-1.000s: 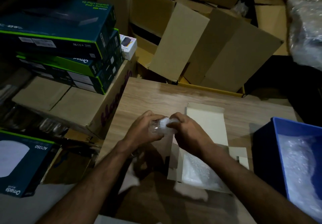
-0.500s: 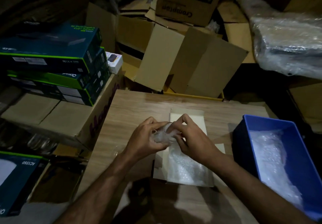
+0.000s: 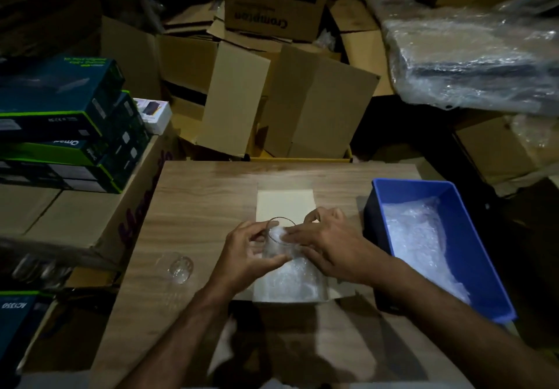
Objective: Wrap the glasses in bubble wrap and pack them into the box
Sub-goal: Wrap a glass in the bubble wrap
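we hold a glass (image 3: 279,241) over the open white box (image 3: 284,204) in the middle of the table (image 3: 196,201). our left hand (image 3: 248,251) curls round its side, and our right hand (image 3: 326,245) lies across it with fingers fairly straight, pressing bubble wrap (image 3: 276,234) into the rim. to do this well, we judge, keep the left grip steady, tuck the wrap deep, then lower it onto the padding in the box. a second glass (image 3: 180,268) lies bare to the left.

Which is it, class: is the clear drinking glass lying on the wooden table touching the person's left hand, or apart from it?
Apart. The head view shows bare table between the clear drinking glass and the left hand.
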Demonstrator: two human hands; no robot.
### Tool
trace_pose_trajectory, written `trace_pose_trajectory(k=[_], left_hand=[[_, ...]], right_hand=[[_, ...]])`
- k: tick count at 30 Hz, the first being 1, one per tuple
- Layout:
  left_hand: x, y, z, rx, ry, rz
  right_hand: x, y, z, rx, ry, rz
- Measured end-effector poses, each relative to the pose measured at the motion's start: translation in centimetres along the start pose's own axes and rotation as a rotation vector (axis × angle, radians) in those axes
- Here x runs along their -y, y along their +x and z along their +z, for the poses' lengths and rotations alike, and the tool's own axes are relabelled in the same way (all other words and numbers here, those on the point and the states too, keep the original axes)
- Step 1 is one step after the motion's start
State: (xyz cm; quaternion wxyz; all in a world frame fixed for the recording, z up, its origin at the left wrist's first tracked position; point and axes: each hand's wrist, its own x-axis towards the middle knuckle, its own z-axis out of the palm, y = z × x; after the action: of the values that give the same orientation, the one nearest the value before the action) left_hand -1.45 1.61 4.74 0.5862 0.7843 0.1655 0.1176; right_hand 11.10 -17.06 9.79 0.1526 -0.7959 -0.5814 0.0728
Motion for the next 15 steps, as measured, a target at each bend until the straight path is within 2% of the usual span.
trace_pose_trajectory(k=[4, 9, 13, 15], left_hand=[[0.7, -0.1, 2.3, 0.105, -0.153, -0.107], [1.6, -0.2, 4.3, 0.234, -0.102, -0.170], [3.5, -0.2, 4.2, 0.320, 0.035, -0.277], [4.9, -0.2, 3.5, 0.235, 0.315, -0.220]], right_hand=[[-1.5, -1.2, 0.5, -0.006, 0.110, 0.041], [-2.8, -2.8, 2.8, -0.040, 0.222, 0.074], [-4.1, -3.0, 6.7, -0.001, 0.311, 0.181], [-4.7, -2.6, 8.1, 0.049, 0.317, 0.275]])
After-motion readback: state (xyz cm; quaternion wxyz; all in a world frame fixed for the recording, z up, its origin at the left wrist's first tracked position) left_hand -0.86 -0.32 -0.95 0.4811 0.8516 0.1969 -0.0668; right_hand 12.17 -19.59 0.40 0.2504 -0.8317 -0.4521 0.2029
